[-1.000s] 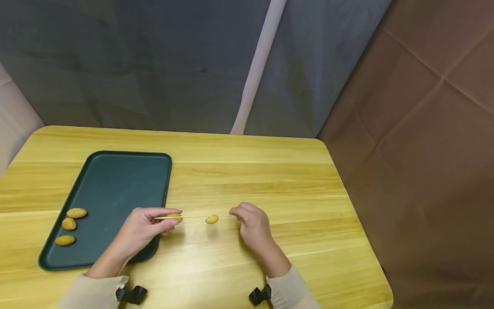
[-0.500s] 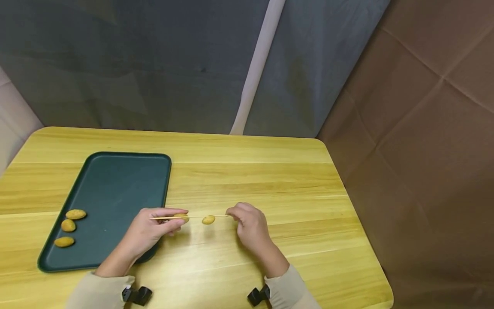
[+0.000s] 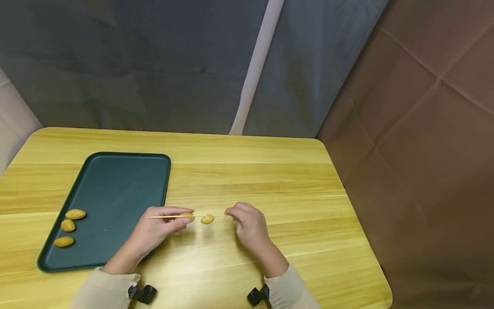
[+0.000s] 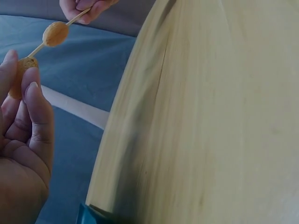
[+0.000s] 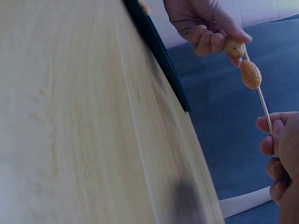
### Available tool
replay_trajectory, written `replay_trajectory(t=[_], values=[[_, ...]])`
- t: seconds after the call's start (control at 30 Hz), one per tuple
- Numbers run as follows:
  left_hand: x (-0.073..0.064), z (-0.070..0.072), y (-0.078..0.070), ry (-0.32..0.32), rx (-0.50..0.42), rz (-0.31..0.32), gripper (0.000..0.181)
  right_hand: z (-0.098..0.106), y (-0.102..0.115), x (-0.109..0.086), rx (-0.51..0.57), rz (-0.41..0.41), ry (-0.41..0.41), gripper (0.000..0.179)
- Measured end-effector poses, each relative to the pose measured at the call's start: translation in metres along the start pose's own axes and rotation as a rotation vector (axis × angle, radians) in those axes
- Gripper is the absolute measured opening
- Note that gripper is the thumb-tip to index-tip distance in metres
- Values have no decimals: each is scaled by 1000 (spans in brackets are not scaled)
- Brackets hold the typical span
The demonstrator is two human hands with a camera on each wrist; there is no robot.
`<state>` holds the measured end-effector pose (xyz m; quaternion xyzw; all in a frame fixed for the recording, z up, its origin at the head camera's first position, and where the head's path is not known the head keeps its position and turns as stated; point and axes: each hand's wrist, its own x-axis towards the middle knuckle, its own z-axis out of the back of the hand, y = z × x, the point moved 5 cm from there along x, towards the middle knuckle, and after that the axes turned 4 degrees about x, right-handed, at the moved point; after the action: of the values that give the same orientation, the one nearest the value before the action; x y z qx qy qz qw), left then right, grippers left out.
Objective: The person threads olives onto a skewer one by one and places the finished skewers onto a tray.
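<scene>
Now left hand nearer the skewered nugget.

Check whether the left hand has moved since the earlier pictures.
Yes: in the head view, the left hand has moved rightward, reaching farther past the right edge of the dark green tray.

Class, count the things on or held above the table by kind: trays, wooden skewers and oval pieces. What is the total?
Dark green tray: 1
Wooden skewer: 1
Oval yellow-brown pieces: 5 (3 on the tray, 2 held up with the skewer)
Total: 7
</scene>
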<state>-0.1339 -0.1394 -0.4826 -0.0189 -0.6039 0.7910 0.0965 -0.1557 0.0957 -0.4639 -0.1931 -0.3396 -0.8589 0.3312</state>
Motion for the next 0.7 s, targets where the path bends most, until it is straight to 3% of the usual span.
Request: replay_trajectory(t=[0.3,0.5,0.63,0.7], values=[[3,-7,-1,18,-17,36,30,1,0,1,8,12,-18,50],[-1,-6,3,8,12,55,30,-5,1,-2,53,-27,35,38],[-6,-1,3,90,56,59,36,-5,-3,-4,127,-90,51,17],[-12,12,3,145,115,62,40,-1,-6,-4,166,-126,49,11]])
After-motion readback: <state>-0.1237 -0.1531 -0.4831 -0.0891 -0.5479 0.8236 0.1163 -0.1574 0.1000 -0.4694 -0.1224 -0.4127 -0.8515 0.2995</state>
